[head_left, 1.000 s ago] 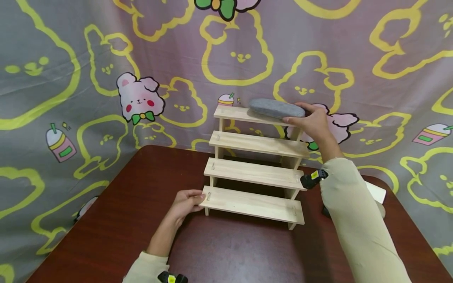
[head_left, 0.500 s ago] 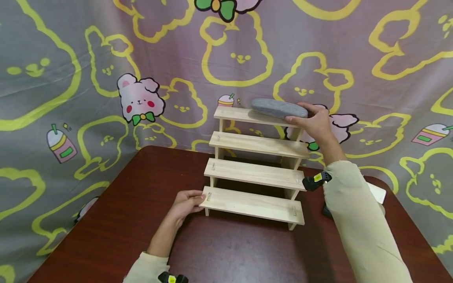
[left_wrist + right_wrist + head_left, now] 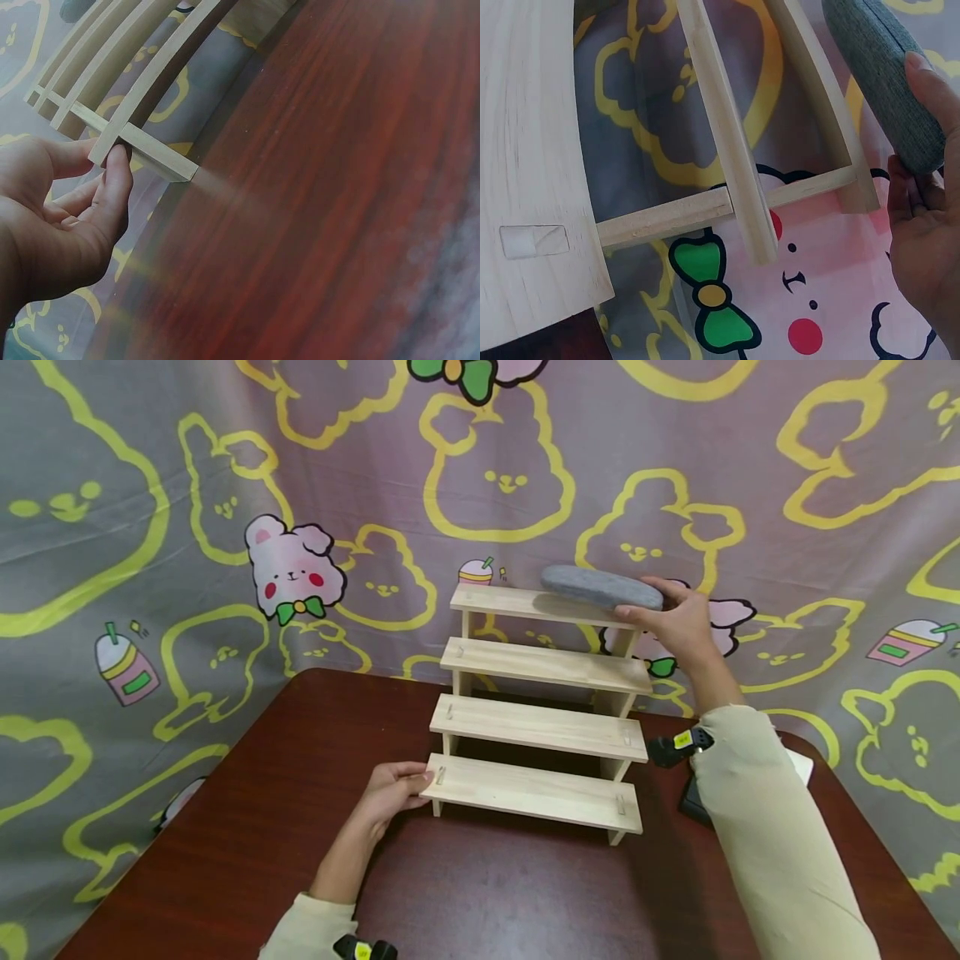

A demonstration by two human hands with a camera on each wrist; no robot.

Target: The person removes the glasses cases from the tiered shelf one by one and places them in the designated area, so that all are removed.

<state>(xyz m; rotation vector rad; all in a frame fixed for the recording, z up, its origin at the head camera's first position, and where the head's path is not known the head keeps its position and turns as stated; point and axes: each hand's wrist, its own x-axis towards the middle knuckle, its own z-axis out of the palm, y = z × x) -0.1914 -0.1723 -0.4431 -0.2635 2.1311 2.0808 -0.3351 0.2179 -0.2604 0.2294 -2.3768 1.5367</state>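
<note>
A light wooden stepped shelf (image 3: 536, 724) with several tiers stands on the table. My left hand (image 3: 393, 793) pinches the left end of its lowest tier; in the left wrist view the thumb and fingers (image 3: 112, 195) close on the board's corner. Over the right part of the top tier lies a grey fabric glasses case (image 3: 600, 587), a seam showing along it in the right wrist view. My right hand (image 3: 682, 622) grips its right end, thumb on the near side and fingers behind.
The dark red-brown table (image 3: 300, 760) extends around the shelf. Behind hangs a grey curtain (image 3: 375, 468) with yellow outlines and rabbit prints. A black object (image 3: 696, 802) and a white one (image 3: 801, 766) lie to the right, partly behind my right sleeve.
My right hand and the glasses case have shifted a little to the right along the top tier. The left hand keeps its hold on the lowest tier.
</note>
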